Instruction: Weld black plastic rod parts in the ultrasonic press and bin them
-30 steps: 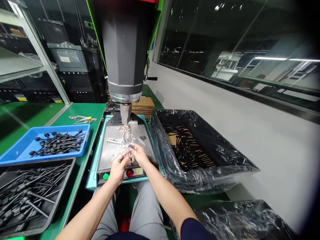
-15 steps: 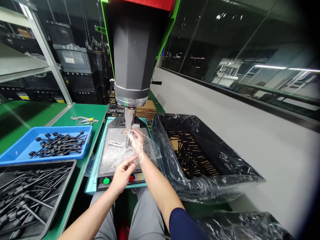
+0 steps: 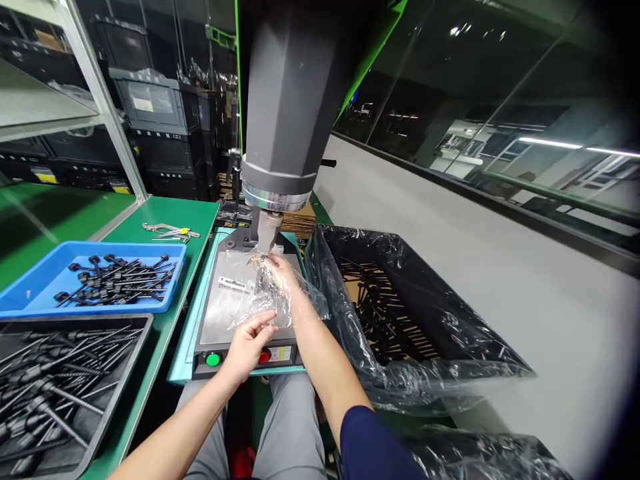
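A clear plastic film (image 3: 245, 311), loose and crumpled, lies over the metal plate (image 3: 214, 320) of a bench machine. My left hand (image 3: 247, 343) is at the plate's front edge, thumb and forefinger bent together at the film's near edge. Farther back, my right hand (image 3: 283, 272) is closed on the film around a small upright fixture, just below the machine's metal tool head (image 3: 267, 230). Film and fingers partly hide the fixture, and whether a part is inside is unclear. A slotted metal bar (image 3: 234, 285) lies left of the fixture.
At left are a blue tray (image 3: 45, 267) and a black tray (image 3: 145, 333), both with black rod-like parts. A film-lined black bin (image 3: 450, 320) with similar parts stands right. Pliers (image 3: 173, 231) lie behind the blue tray. Green (image 3: 213, 360) and red (image 3: 264, 357) buttons front the machine.
The camera view has turned slightly, so the machine appears farther right. Both hands keep nearly the same places at the film, and the film has shifted a little around my right hand.
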A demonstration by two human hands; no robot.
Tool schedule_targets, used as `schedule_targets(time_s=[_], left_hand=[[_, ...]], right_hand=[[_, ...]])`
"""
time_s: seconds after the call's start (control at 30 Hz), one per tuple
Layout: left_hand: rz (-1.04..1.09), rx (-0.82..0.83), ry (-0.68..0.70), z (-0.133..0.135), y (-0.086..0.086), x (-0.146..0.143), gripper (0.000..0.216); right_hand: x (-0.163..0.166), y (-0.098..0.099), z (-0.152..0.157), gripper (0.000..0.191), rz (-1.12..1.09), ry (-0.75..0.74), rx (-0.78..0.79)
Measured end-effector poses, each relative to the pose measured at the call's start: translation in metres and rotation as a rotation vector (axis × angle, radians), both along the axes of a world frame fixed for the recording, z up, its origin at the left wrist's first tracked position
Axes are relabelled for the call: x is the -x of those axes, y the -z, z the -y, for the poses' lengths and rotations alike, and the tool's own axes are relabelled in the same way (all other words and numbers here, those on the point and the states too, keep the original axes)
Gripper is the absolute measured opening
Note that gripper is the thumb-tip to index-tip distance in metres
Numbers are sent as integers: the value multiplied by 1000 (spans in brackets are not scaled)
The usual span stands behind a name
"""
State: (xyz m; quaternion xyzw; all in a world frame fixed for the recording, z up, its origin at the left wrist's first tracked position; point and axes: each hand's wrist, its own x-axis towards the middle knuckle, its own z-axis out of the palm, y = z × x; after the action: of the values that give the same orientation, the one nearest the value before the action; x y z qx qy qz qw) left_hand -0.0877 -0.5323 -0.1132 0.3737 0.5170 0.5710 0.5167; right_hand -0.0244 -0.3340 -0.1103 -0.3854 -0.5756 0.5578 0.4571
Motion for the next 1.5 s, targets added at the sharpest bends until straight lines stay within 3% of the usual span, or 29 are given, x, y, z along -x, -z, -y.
schedule_targets(time_s=[0.23,0.4,0.5,0.63,0.8,1.03,1.2,1.27,1.33,1.43,1.5], left_hand=[[-26,12,9,-1,6,3,44],[-61,19,18,2,13,4,46],[-112,26,29,4,21,5,47],[-170,47,19,5,31,7,49],[-119,74,-9,7,41,9,49],[-36,167,-76,19,58,10,43],[-142,245,-92,44,76,27,44],[-307,218,-175,62,88,42,43],[-513,182,-347,79,101,58,44],[-778,185,-591,92,118,78,58],[-892,225,-624,90,126,88,71]], right_hand=[[7,9,-6,48,-171,-23,158],[-7,33,3,79,-291,-1,213],[-21,49,10,88,-322,31,264],[-33,67,15,82,-335,42,281],[-41,92,36,56,-278,105,338],[-73,110,106,43,-345,106,455],[-109,123,153,44,-205,80,509],[-125,136,168,44,-100,146,494],[-138,150,178,45,35,291,418],[-151,167,184,46,281,510,178],[-154,173,184,48,434,570,16]])
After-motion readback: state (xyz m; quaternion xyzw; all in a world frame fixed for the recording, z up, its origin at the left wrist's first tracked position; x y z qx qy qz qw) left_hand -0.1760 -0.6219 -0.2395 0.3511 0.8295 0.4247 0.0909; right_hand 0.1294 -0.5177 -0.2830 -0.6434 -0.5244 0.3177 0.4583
